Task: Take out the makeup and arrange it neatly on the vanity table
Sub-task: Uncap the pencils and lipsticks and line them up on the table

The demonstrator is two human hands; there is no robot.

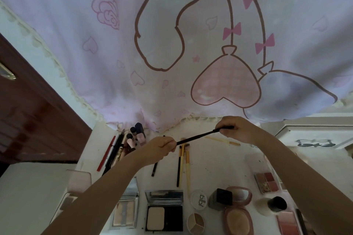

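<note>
While both hands, left hand (162, 148) & right hand (236, 129), pinch black brush (198, 137), white vanity table (219, 162) sits under pink cartoon curtain (172, 44).

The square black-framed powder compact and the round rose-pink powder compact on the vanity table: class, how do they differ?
The square black-framed powder compact is angular and dark; the round rose-pink powder compact is oval and pink. The square one has a beige pan beside a black section; the round one has a single peach pan. Both lie open, mirrors up.
</note>
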